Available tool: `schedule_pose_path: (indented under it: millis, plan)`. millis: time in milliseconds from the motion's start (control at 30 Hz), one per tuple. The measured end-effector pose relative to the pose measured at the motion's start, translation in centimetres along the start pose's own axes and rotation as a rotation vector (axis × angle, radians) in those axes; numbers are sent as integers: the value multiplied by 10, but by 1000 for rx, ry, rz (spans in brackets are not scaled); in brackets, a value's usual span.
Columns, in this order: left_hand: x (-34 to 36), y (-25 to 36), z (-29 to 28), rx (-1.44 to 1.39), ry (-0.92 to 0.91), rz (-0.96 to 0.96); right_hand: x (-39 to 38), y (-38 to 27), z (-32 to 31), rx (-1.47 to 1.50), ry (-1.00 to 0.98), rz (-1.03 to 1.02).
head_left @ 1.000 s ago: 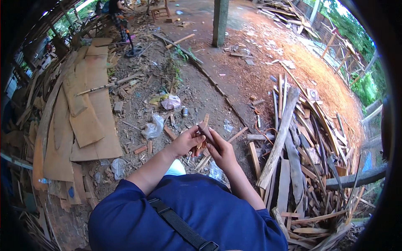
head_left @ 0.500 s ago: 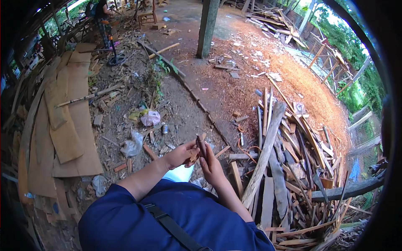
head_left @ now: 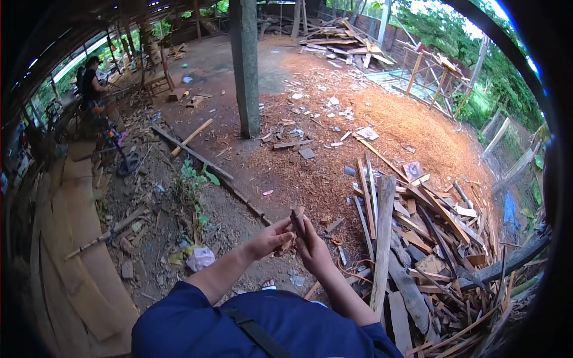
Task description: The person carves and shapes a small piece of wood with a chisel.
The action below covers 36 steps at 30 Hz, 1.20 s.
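Note:
In front of my chest, both hands are close together around a short, dark brown, rod-like piece (head_left: 297, 224) that looks like wood. My right hand (head_left: 316, 253) is wrapped along its right side, thumb against it. My left hand (head_left: 270, 240) is closed from the left, fingertips meeting the piece. A light tan bit of wood (head_left: 287, 244) shows under the left fingers, and a pale edge pokes out behind the dark piece's top. Whether the tan and dark parts are joined, I cannot tell.
A pile of scrap wood (head_left: 430, 238) lies close on my right. Long boards (head_left: 83, 238) lie on the left. Ahead stands a concrete post (head_left: 245, 77) among wood shavings. Another person (head_left: 94, 89) is at the far left. A pink plastic bag (head_left: 200, 258) lies on the littered ground.
My view has tilted up and swung right, so more of the far yard shows. Both hands still grip the dark brown piece.

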<state>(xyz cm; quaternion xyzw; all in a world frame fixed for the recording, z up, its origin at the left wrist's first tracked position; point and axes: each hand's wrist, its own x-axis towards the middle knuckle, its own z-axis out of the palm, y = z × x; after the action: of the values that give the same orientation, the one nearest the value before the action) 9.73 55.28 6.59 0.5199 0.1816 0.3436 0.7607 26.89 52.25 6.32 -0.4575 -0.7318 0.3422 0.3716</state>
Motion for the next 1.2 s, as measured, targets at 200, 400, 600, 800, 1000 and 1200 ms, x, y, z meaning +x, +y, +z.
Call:
schedule_pose_path:
  millis: [200,400,600,800,1000,1200]
  plan:
    - [57,4,-56,-41,43,-149,65,35,-6,169,23,90]
    - [145,20,-83,92,116,-177,131,94,-44,143,59,67]
    - [246,30,-101,23,288,-148,207,143,-105,180,49,48]
    - [351,71,-90,-62,208,-187,264,147,-213,100,-6,111]
    - [413,69,-101,-171,342,-208,304,154,-262,110,-53,121]
    - [474,90,-139,-170,151,-329,371,206,-283,25,126,192]
